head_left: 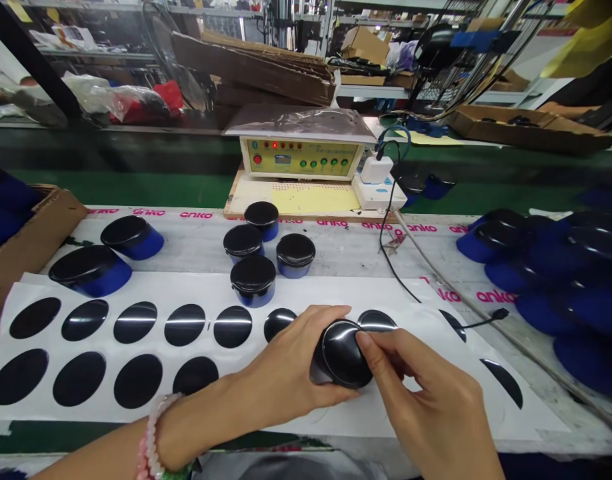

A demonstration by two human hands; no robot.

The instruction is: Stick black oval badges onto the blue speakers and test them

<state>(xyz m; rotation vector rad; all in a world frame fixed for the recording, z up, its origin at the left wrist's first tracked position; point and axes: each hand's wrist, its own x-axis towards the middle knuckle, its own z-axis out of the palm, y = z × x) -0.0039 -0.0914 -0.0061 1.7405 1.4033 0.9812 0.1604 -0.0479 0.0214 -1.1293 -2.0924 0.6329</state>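
My left hand [291,367] is wrapped round a round black-topped cup [343,353], held tilted with its glossy top facing up. At the right edge of that top, my right hand [426,393] pinches with thumb and fingers; whether a thin film is between them is too small to tell. Beneath both hands lies a white sheet [159,283] bearing rows of black discs [135,323]. Just beyond it stand several blue cups with black tops [253,280], and two larger ones [91,270] are at the left.
A control box [301,160] with lit buttons stands at the back centre. Beside it, a white plug [377,170] feeds a black cable across the table. Many blue cups [551,273] crowd the right side. A cardboard box [31,247] is at the left edge.
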